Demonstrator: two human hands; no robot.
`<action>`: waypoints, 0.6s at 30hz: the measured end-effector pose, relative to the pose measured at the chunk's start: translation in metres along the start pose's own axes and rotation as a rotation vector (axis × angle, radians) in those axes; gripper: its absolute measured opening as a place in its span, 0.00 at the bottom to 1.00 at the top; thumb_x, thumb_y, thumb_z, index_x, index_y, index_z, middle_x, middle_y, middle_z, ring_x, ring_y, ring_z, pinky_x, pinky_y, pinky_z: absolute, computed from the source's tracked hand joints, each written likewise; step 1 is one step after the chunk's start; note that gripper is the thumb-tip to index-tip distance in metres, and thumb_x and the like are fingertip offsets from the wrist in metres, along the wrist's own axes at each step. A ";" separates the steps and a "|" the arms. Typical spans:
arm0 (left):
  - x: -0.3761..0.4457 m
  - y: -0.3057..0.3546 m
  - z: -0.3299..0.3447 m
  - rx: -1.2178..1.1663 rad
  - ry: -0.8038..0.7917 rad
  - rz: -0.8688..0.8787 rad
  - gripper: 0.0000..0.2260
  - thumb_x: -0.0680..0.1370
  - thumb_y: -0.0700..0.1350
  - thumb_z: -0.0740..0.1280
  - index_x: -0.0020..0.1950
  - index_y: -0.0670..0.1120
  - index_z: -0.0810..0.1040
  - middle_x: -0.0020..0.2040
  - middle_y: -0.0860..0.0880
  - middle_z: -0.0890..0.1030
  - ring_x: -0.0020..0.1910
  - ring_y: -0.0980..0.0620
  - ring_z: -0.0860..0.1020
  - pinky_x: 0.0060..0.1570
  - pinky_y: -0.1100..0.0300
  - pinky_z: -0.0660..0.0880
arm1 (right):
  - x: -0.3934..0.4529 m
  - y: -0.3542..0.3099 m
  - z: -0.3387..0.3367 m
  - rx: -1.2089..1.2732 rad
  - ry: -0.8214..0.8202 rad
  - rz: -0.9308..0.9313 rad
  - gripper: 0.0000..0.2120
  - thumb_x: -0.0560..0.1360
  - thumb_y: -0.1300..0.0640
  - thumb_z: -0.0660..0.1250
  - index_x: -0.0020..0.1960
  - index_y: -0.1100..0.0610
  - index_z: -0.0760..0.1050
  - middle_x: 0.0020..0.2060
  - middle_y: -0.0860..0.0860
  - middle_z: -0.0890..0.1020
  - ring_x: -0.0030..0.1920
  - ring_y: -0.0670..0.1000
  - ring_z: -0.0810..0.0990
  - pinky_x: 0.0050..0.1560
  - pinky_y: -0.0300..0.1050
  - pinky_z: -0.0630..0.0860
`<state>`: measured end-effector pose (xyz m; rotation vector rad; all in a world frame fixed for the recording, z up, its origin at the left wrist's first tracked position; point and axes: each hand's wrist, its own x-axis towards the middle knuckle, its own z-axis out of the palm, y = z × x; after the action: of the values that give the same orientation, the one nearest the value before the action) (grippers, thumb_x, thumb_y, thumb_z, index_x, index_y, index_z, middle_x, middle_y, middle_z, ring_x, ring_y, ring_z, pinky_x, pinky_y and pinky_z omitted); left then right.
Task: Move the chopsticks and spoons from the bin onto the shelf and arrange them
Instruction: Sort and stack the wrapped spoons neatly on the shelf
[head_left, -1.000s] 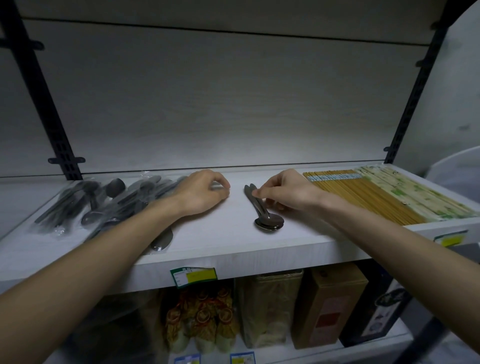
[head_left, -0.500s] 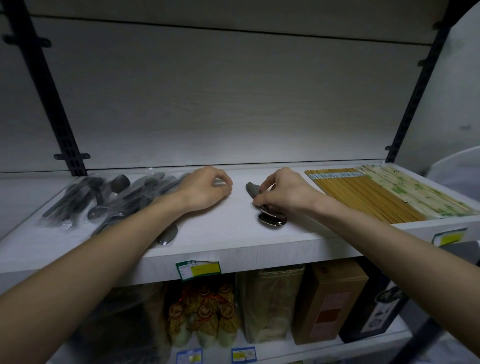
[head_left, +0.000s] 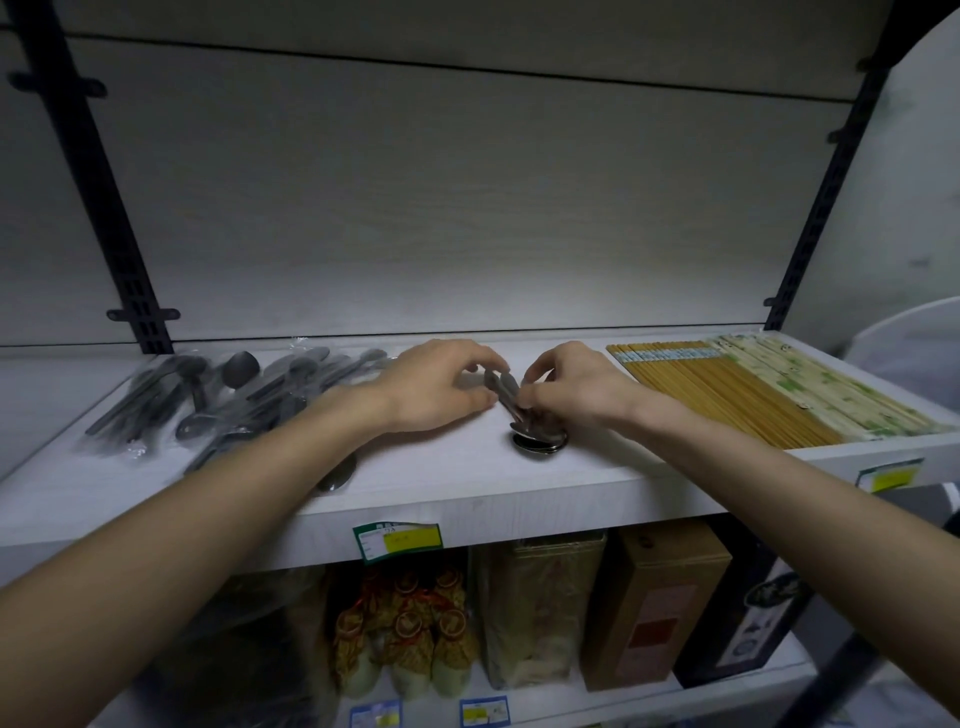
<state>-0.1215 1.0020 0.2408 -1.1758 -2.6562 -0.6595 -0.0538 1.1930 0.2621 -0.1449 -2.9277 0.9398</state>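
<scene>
A small stack of metal spoons (head_left: 537, 440) lies in the middle of the white shelf (head_left: 441, 488), bowls toward me. My right hand (head_left: 574, 392) pinches the handles from the right. My left hand (head_left: 441, 387) has its fingertips at the handle ends from the left, fingers curled. Plastic-wrapped dark spoons (head_left: 228, 395) lie in a loose pile at the shelf's left. Yellow chopsticks (head_left: 722, 395) lie in a neat row at the right, with green-printed wrapped chopsticks (head_left: 826, 389) beside them.
Black uprights (head_left: 130, 291) frame the shelf. Price tags (head_left: 397, 540) hang on its front edge. Below stand packaged goods and boxes (head_left: 660, 603). A white bin rim (head_left: 914, 338) shows at far right. One spoon bowl (head_left: 337, 475) sticks out under my left forearm.
My left hand has moved right to the spoon stack's handle ends. My right hand has slid onto the handles and grips them. The stack stays in place.
</scene>
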 end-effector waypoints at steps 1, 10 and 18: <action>0.000 0.003 0.001 0.016 -0.014 0.011 0.13 0.78 0.50 0.70 0.62 0.59 0.81 0.59 0.60 0.81 0.59 0.57 0.77 0.61 0.51 0.75 | 0.000 0.001 0.000 0.010 0.000 0.005 0.13 0.71 0.51 0.72 0.52 0.57 0.83 0.43 0.54 0.85 0.50 0.55 0.84 0.55 0.53 0.80; 0.004 0.007 0.009 0.069 0.006 0.014 0.11 0.78 0.52 0.68 0.61 0.57 0.82 0.60 0.60 0.81 0.60 0.55 0.77 0.60 0.47 0.74 | -0.001 0.008 0.003 0.173 0.065 0.013 0.12 0.68 0.52 0.74 0.50 0.56 0.81 0.44 0.55 0.86 0.49 0.56 0.84 0.53 0.51 0.80; 0.006 0.013 0.015 0.069 0.013 0.005 0.15 0.78 0.52 0.69 0.64 0.53 0.78 0.61 0.54 0.81 0.61 0.53 0.78 0.58 0.51 0.75 | -0.006 0.009 0.002 0.311 0.069 -0.009 0.12 0.73 0.58 0.74 0.56 0.58 0.81 0.40 0.55 0.86 0.32 0.46 0.81 0.34 0.39 0.76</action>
<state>-0.1158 1.0206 0.2335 -1.1550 -2.6417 -0.5684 -0.0477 1.1984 0.2553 -0.1430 -2.6746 1.3417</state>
